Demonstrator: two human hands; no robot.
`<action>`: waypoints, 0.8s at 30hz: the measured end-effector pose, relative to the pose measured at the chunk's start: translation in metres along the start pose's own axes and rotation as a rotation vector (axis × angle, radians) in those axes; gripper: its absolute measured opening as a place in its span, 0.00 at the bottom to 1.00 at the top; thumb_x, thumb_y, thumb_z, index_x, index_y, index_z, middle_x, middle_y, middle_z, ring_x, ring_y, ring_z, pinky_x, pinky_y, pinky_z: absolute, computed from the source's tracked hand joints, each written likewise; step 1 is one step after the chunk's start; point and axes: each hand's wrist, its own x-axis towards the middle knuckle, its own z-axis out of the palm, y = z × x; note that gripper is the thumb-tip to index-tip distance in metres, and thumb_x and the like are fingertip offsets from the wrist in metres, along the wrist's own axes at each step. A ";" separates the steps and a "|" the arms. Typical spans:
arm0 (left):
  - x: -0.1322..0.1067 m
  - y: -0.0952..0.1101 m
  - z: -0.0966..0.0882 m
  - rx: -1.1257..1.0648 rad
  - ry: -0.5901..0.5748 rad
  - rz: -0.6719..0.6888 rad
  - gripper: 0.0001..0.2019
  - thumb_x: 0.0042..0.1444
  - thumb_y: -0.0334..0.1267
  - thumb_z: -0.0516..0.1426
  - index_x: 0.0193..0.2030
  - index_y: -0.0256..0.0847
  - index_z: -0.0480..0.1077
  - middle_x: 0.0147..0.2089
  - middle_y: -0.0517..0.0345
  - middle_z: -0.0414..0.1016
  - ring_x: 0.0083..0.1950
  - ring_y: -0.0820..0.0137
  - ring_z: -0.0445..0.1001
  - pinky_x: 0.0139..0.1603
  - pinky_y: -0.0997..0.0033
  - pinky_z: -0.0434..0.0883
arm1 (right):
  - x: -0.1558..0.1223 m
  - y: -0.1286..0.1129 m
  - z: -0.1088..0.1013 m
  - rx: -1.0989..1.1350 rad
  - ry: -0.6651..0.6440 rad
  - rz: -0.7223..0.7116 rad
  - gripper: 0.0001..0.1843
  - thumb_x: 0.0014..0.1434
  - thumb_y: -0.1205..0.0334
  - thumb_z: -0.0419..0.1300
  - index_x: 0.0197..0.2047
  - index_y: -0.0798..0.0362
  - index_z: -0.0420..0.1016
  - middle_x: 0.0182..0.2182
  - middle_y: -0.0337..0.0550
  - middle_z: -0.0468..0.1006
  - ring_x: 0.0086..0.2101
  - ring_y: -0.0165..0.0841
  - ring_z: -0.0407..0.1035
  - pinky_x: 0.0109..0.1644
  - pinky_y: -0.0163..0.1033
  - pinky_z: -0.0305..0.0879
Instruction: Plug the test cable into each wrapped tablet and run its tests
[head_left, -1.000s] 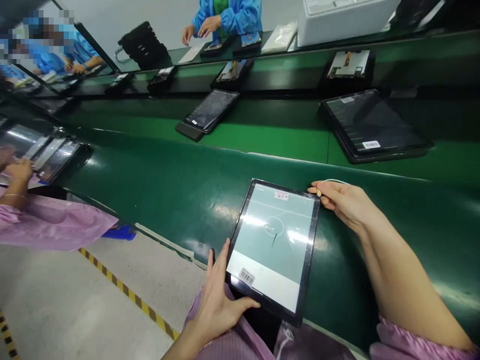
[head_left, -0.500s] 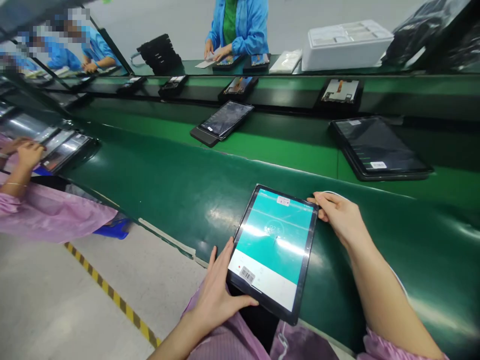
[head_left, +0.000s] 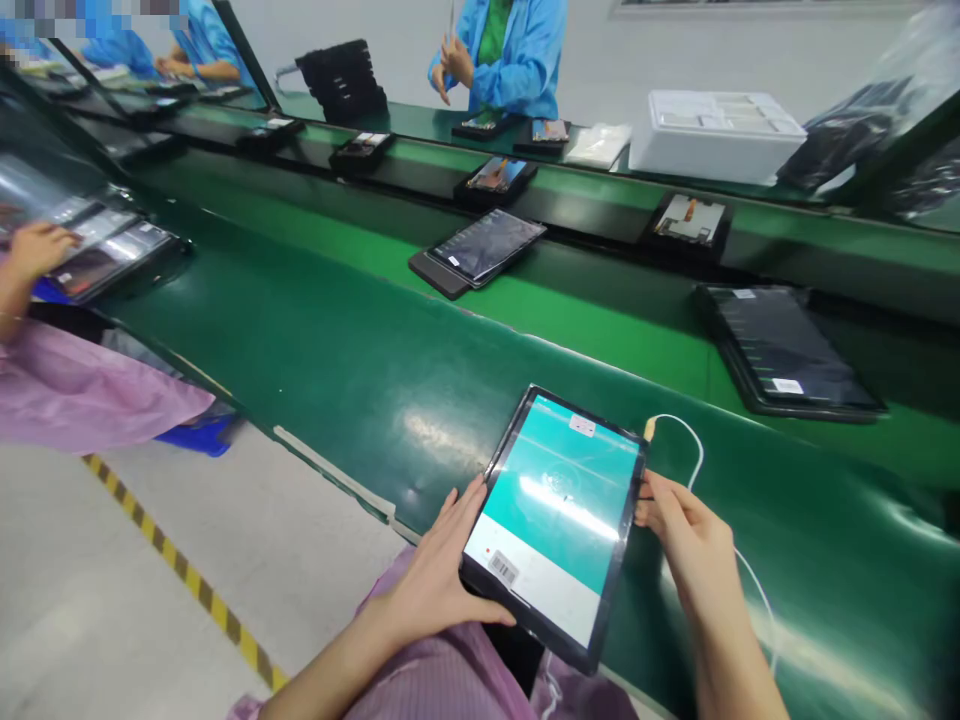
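Observation:
A tablet (head_left: 555, 520) with a lit teal and white screen lies tilted at the front edge of the green bench. My left hand (head_left: 439, 575) is closed around its lower left corner, the thumb along the bottom border and the fingers on the left side. At the right edge, my right hand (head_left: 686, 525) grips the tablet's side, its fingertips partly hidden. A yellowish plug (head_left: 649, 429) sits at the tablet's upper right corner, with a white cable (head_left: 699, 445) looping from it behind my right hand. A barcode sticker (head_left: 502, 568) is on the screen's lower left.
Beyond the bench, a green conveyor belt (head_left: 592, 345) carries a dark tablet (head_left: 795, 345) and another tablet on a black case (head_left: 487, 245). Across from me, a co-worker in blue (head_left: 517, 60) stands near a white foam box (head_left: 716, 140). A pink-sleeved co-worker's hand (head_left: 37, 250) is at left.
My right hand has let go of the plug at the upper right corner and moved down the tablet's right edge. The plug and cable now show. The view has shifted slightly.

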 end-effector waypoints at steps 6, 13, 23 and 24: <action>0.001 -0.004 0.000 -0.006 -0.005 0.060 0.75 0.38 0.59 0.73 0.75 0.55 0.16 0.78 0.39 0.43 0.75 0.42 0.49 0.73 0.33 0.54 | -0.005 -0.004 0.003 0.021 -0.002 -0.027 0.30 0.41 0.32 0.71 0.31 0.53 0.80 0.19 0.37 0.68 0.23 0.30 0.64 0.28 0.36 0.65; 0.001 -0.001 -0.012 -0.027 -0.033 0.097 0.71 0.43 0.59 0.71 0.75 0.56 0.19 0.79 0.39 0.41 0.77 0.45 0.48 0.73 0.37 0.55 | -0.004 0.000 0.001 0.089 -0.026 -0.018 0.31 0.43 0.33 0.71 0.35 0.54 0.78 0.22 0.39 0.73 0.22 0.29 0.66 0.26 0.36 0.66; 0.004 0.014 -0.020 0.260 0.109 0.112 0.50 0.59 0.62 0.59 0.77 0.54 0.33 0.80 0.43 0.29 0.77 0.33 0.31 0.69 0.25 0.46 | -0.011 0.012 0.007 0.003 0.115 -0.196 0.31 0.54 0.32 0.61 0.39 0.54 0.75 0.28 0.40 0.73 0.21 0.28 0.67 0.25 0.36 0.65; 0.004 0.013 -0.020 0.275 0.110 0.114 0.48 0.60 0.61 0.59 0.77 0.54 0.34 0.80 0.44 0.27 0.77 0.33 0.30 0.69 0.25 0.46 | -0.012 0.013 0.007 0.008 0.114 -0.199 0.31 0.54 0.32 0.62 0.39 0.54 0.75 0.27 0.40 0.73 0.21 0.28 0.67 0.25 0.36 0.65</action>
